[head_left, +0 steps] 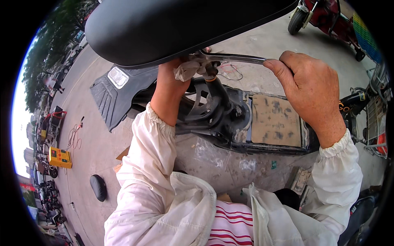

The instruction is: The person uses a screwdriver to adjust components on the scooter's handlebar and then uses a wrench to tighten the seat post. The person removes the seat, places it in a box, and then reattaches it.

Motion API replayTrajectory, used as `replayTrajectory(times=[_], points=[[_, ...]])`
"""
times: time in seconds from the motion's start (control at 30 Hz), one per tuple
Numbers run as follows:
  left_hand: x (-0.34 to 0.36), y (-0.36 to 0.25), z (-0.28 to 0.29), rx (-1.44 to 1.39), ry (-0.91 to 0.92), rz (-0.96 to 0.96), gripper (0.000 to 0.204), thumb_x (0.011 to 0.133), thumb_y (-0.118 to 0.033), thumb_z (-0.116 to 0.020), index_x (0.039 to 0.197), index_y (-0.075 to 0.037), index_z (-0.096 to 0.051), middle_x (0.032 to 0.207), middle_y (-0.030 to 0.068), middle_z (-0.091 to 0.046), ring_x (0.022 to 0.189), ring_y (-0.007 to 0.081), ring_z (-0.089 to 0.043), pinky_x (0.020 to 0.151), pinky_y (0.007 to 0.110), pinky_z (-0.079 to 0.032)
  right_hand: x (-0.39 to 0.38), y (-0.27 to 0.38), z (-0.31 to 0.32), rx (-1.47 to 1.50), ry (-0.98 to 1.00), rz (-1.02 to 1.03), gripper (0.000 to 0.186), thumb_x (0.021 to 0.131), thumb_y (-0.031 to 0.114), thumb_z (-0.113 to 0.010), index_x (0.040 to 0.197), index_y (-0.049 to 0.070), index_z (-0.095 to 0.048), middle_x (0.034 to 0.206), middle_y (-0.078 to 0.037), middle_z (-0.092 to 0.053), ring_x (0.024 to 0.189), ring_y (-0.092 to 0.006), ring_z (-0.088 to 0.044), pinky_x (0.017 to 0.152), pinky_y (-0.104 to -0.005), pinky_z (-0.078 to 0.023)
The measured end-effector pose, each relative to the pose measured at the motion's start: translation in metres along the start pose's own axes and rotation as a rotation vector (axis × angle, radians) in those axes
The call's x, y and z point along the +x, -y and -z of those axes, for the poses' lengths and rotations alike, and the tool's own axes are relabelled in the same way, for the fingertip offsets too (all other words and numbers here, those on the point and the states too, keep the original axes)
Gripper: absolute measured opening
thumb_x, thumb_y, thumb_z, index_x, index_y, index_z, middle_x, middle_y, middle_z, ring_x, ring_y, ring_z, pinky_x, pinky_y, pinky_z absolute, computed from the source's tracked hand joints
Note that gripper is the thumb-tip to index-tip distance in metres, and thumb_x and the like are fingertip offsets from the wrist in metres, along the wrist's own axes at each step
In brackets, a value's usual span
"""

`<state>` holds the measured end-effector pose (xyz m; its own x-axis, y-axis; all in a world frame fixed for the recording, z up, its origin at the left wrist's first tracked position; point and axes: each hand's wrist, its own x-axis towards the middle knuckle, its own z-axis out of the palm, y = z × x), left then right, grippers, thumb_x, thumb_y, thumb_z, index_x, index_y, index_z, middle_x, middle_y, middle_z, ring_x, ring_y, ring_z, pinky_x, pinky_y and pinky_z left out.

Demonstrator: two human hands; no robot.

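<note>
A black padded seat (180, 28) spans the top of the view, above the stripped frame (223, 102) of a scooter. My right hand (310, 86) is closed around the handle of a metal wrench (240, 58), whose far end reaches under the seat's edge by the post. Under the seat, my left hand (174, 80) is up against the seat's underside beside that post; its fingers are hidden. Crumpled clear plastic (191, 70) hangs next to it. A tan, dirt-marked panel (276, 119) lies on the scooter's footboard.
A grey plastic body panel (123, 90) with a lamp sticks out left. Farther left on the ground are a yellow box (60, 157) with cables and a small black pad (98, 187). Plastic scraps (209, 153) lie below the frame. A red three-wheeler (324, 20) stands upper right.
</note>
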<state>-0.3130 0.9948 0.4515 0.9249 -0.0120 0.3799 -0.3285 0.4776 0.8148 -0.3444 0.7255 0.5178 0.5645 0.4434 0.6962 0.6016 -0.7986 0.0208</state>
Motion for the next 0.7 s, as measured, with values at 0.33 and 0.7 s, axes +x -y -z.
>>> replayTrajectory(times=[0.33,0.7], points=[[0.001,0.000,0.002,0.018,-0.038,-0.025,0.044,0.095,-0.040,-0.041,0.114,-0.002,-0.054,0.107,0.0138,-0.060,0.098,0.0234,-0.059,0.081,0.035,-0.048,0.012,-0.002,0.022,-0.081,-0.029,0.115,0.040,0.086,0.037,-0.059,0.066,0.003,-0.060,0.054,-0.013,-0.051,0.049,-0.0300,-0.051,0.046,-0.0382,-0.038],[-0.001,-0.004,0.008,0.033,0.159,-0.033,0.044,0.096,-0.038,-0.040,0.120,-0.003,-0.051,0.116,0.0139,-0.058,0.107,0.0249,-0.058,0.091,0.037,-0.047,0.031,0.009,0.038,-0.072,0.014,0.090,0.038,0.087,0.036,-0.059,0.068,0.003,-0.063,0.056,-0.014,-0.052,0.050,-0.0300,-0.051,0.047,-0.0387,-0.036]])
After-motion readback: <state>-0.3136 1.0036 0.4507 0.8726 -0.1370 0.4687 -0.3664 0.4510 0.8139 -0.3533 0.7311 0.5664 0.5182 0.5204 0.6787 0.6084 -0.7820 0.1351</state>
